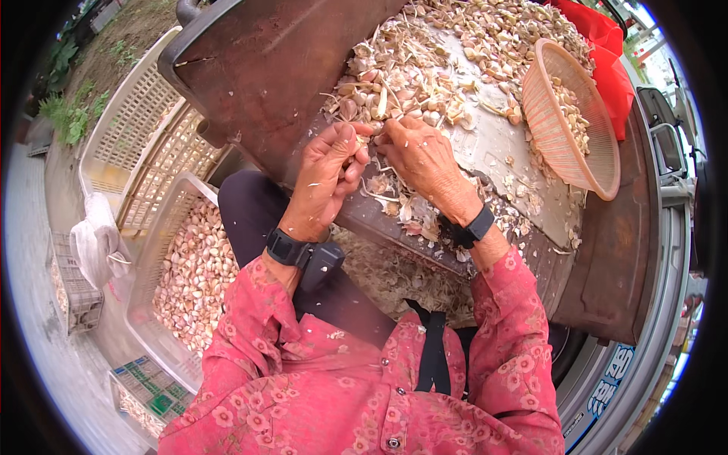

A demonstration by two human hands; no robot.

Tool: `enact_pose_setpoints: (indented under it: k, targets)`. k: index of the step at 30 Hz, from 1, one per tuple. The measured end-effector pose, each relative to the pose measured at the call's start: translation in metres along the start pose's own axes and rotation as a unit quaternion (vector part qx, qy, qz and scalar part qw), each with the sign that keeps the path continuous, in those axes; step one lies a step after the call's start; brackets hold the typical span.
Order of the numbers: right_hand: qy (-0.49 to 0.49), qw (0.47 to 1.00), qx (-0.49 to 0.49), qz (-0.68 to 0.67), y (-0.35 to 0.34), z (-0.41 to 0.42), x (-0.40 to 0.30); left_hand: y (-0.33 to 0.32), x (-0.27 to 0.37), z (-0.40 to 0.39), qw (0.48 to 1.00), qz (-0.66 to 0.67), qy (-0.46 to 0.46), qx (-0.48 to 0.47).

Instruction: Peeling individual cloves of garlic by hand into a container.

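Note:
My left hand point(330, 173) is above the near edge of a brown table point(273, 74), palm turned up and fingers curled around a small garlic piece point(360, 142), partly hidden by the fingers. Close beside it, my right hand point(424, 162) reaches to the near side of a heap of garlic cloves and dry skins point(398, 85). Its fingers are bent and the fingertips are partly covered, so whether they pinch something is unclear. Loose garlic skins point(418, 213) lie under the right wrist. Both wrists wear black straps.
A pink woven basket point(537, 108) holding cloves leans at the right, near a red bag point(611, 68). At my left, a translucent tub point(136, 296) holds many cloves; white plastic crates point(122, 114) and a white cloth point(98, 242) are beside it. A grey vehicle side point(674, 256) borders the right.

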State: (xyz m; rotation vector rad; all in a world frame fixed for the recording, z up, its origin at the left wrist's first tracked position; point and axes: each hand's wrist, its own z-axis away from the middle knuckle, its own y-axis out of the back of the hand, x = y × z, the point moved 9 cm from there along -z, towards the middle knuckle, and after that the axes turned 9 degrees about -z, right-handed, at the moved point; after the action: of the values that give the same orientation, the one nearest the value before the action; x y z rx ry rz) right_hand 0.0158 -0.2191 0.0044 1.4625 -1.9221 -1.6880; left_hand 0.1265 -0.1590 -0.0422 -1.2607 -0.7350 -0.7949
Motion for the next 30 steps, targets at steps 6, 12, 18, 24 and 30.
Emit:
enact_pose_setpoints:
  k: [6,12,18,24,30]
  targets:
    - [-0.034,0.998,-0.007,-0.060,0.013,0.012,0.014,-0.006,0.000,-0.001,0.999,0.010,-0.003,-0.041]
    - [-0.003,0.999,-0.015,-0.048,0.006,0.009,0.000,0.000,-0.001,-0.002,0.999,0.037,-0.011,0.002]
    - [-0.008,0.999,-0.029,-0.013,-0.001,0.006,-0.005,-0.002,0.003,0.001,0.999,0.040,-0.008,-0.021]
    - [-0.045,0.994,-0.002,-0.099,0.019,0.017,0.005,-0.020,0.000,0.014,0.992,0.079,0.087,-0.042]
    - [-0.050,0.983,0.001,-0.175,0.019,0.013,0.009,-0.130,0.059,0.108,0.935,0.101,0.144,-0.308]
